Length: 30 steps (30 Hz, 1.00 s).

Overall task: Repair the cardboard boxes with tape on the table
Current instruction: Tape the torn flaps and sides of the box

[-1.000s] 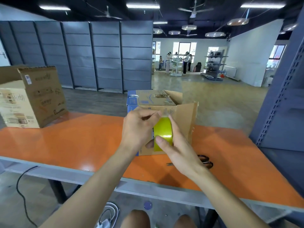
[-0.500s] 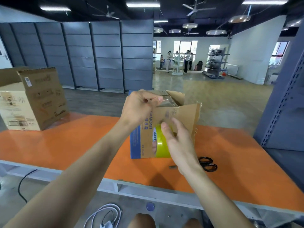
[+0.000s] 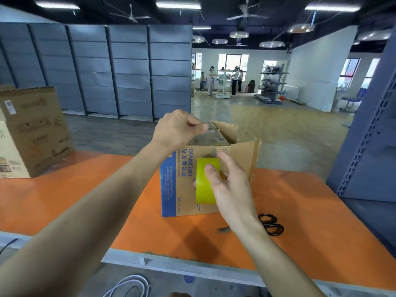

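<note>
Orange table [image 3: 64,200] | box [image 3: 186,168] open, contents unseen | right hand [image 3: 233,189] holds tape [image 3: 202,189]

- The middle box [image 3: 184,189] stands on the table [image 3: 85,200].
- The left box [image 3: 36,133] stands on the table's left end, well apart from it.
- The roll [image 3: 203,191] is before the middle box, in the right hand [image 3: 231,185].
- The left hand [image 3: 177,129] pinches a strip [image 3: 205,138] above that box.
- Scissors [image 3: 271,225] lie on the table, right of the middle box.
- Shelves [image 3: 107,71] stand behind the table.

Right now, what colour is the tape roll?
Yellow-green; the tape roll in the right hand shows clearly in the head view.
</note>
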Each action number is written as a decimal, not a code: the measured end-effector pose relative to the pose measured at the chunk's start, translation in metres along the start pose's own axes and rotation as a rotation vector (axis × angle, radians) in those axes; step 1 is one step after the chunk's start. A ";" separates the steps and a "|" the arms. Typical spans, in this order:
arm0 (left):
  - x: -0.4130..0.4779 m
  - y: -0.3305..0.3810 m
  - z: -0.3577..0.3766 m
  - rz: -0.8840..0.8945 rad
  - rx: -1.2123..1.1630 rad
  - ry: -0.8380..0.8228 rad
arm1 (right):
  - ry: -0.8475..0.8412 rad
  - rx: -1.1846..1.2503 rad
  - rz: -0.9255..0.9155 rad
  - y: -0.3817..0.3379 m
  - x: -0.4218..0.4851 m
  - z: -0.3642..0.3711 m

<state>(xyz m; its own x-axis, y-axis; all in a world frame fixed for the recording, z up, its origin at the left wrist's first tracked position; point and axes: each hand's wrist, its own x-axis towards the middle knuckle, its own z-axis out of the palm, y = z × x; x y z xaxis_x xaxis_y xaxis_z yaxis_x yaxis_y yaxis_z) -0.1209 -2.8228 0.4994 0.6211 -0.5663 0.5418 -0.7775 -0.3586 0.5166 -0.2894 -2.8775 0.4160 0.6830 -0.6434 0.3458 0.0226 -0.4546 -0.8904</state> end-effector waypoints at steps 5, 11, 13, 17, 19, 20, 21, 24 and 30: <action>0.002 0.002 0.000 -0.012 0.038 -0.004 | 0.016 0.010 0.016 -0.003 0.005 0.004; 0.004 -0.002 0.004 -0.039 0.071 -0.001 | 0.022 0.024 0.046 0.003 0.010 0.010; 0.005 -0.003 0.004 -0.036 0.088 0.004 | 0.012 0.023 0.048 0.001 0.009 0.009; 0.006 -0.007 0.007 -0.045 0.131 0.018 | -0.008 0.020 0.048 -0.002 0.006 0.008; 0.005 -0.007 0.010 -0.050 0.166 0.022 | 0.000 0.036 0.045 -0.002 0.006 0.007; 0.004 -0.007 0.011 -0.047 0.179 0.022 | 0.005 0.033 0.044 -0.003 0.005 0.006; 0.003 -0.006 0.013 -0.045 0.197 0.026 | 0.005 0.032 0.033 -0.002 0.004 0.006; -0.001 -0.002 0.017 -0.049 0.256 0.053 | 0.031 0.052 0.037 -0.002 0.003 0.006; 0.006 0.003 0.010 -0.129 0.415 0.030 | 0.033 0.025 0.006 0.002 0.003 0.001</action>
<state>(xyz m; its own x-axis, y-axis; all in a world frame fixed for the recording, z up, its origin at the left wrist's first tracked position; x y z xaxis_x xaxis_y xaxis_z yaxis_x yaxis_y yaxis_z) -0.1205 -2.8346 0.4968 0.7137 -0.4778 0.5121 -0.6630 -0.6966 0.2741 -0.2871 -2.8795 0.4154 0.6585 -0.6663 0.3499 0.0374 -0.4354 -0.8995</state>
